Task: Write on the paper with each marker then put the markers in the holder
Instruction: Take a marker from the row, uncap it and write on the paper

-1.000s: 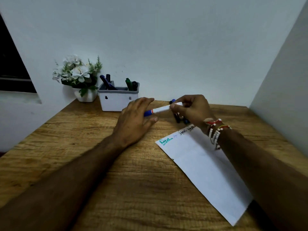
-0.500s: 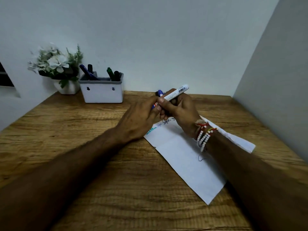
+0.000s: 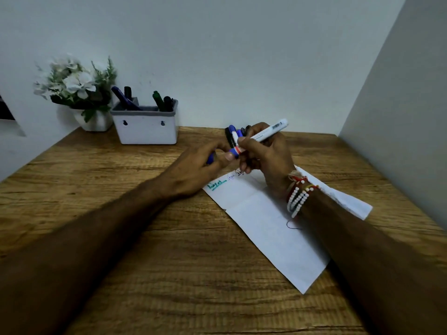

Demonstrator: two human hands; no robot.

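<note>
My right hand point(image 3: 266, 153) grips a white-barrelled marker point(image 3: 263, 132) that slants up to the right above the top of the paper point(image 3: 261, 221). My left hand point(image 3: 200, 165) pinches the marker's blue cap point(image 3: 210, 158) at its lower end. Green and dark writing runs along the paper's top edge. Several loose markers point(image 3: 233, 135) lie on the table just behind my hands. The white holder point(image 3: 146, 126) stands at the back left with several markers in it.
A white pot of white flowers point(image 3: 79, 93) stands left of the holder against the back wall. A side wall closes off the wooden table point(image 3: 121, 213) on the right.
The marker has gone from lying level between both hands to slanting upward in my right hand. Both hands have come nearer, over the paper's top edge.
</note>
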